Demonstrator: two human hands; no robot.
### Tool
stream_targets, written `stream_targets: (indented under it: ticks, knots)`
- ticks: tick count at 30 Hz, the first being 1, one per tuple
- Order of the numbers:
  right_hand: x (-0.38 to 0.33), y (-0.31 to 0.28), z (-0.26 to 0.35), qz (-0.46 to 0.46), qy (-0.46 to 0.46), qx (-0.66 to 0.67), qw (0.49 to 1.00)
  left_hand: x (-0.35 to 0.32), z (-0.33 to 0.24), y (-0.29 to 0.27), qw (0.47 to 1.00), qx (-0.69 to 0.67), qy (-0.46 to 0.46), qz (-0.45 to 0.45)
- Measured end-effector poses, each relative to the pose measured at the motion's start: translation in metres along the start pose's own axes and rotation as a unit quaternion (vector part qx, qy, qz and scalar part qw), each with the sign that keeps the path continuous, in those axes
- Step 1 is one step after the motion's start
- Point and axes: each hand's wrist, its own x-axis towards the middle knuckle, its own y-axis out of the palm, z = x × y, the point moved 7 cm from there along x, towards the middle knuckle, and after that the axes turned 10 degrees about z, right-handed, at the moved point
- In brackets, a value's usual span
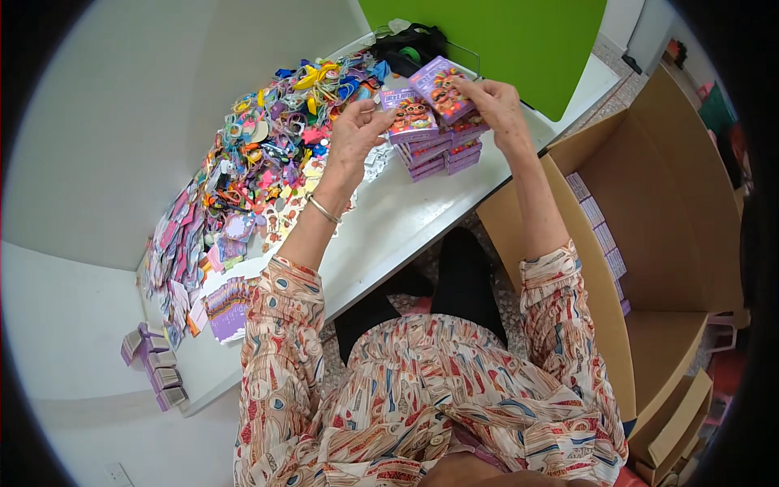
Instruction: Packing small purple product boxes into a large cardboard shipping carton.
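Note:
My right hand (499,115) grips a small purple box (441,89) with cartoon figures on its face, thumb and fingers at its right edge. That box is tilted above two short stacks of matching purple boxes (426,151) on the white table. Beside the left stack is my left hand (355,140), with a bracelet on the wrist. Its fingers are bent but apart, and the thumb reaches the left edge of the top box (410,119). Whether the thumb presses on that box is hard to tell.
A heap of small colourful trinkets (272,134) covers the table's far left, with paper cards (177,231) below it. Purple printed cards (227,310) lie near. Purple boxes (158,367) stand at the left corner. A big cardboard carton (669,187) holding purple boxes stands right.

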Motion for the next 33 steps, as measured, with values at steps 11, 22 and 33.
stream_targets:
  ticks: [11,22,33]
  knots:
    - [-0.001,-0.005,-0.027,0.075,0.088,0.033,0.993,0.000,0.009,0.017,0.999,0.029,-0.017,-0.019]
    - [-0.030,-0.013,0.056,-0.113,-0.196,-0.267,0.937,-0.021,0.066,0.016,0.955,-0.221,-0.198,-0.004]
    - [-0.055,0.077,0.062,0.010,-0.322,-0.566,0.759,-0.015,0.089,0.024,0.906,-0.372,-0.197,0.030]
